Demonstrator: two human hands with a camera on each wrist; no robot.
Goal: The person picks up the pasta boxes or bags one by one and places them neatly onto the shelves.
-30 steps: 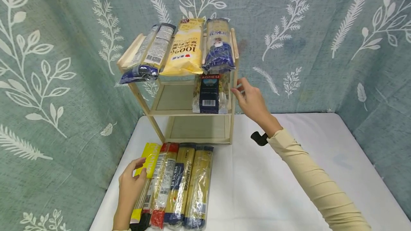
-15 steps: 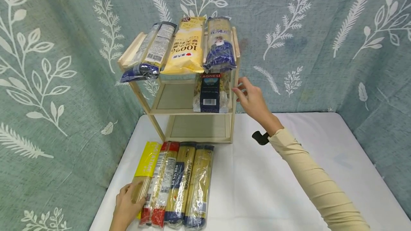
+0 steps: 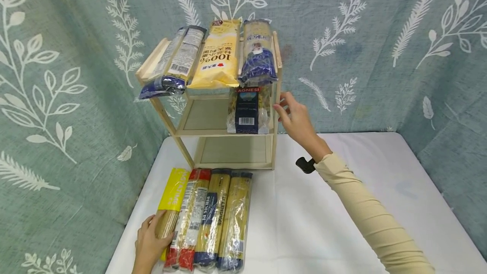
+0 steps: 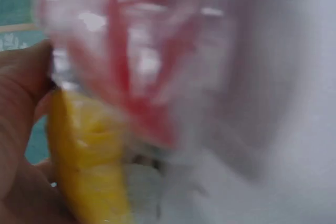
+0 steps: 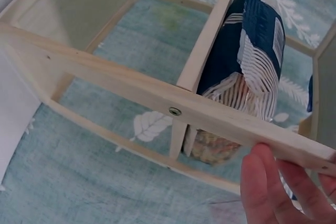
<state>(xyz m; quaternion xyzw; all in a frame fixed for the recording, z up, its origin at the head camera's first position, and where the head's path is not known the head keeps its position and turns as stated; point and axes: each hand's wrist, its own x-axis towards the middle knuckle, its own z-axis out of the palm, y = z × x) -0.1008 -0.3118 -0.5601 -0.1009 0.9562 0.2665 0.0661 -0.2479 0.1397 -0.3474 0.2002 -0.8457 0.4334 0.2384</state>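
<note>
At the lower left, my left hand (image 3: 148,242) grips the near part of a yellow-labelled spaghetti pack (image 3: 174,191), thumb on one side and fingers on the other. Up close in the left wrist view, its yellow end (image 4: 92,156) lies inside the hand beside a blurred red-and-clear wrapper (image 4: 142,51). My right hand (image 3: 298,119) holds the right front post of a wooden rack (image 3: 226,166). In the right wrist view its fingertips meet the post (image 5: 226,116), some passing behind it. Just inside, an Agnesi pasta bag (image 3: 247,111) stands on the middle shelf.
A red-ended pasta pack (image 3: 194,219) and two blue-ended spaghetti packs lie side by side right of the yellow one. On the rack's top lie a blue-ended pack (image 3: 179,58), a yellow bag (image 3: 218,56) and a blue-and-clear bag (image 3: 259,54). Patterned curtains surround the white table (image 3: 342,231).
My left hand has moved down from above the yellow pack's upper part and taken hold of it lower along its length. The right hand has stayed at the rack post.
</note>
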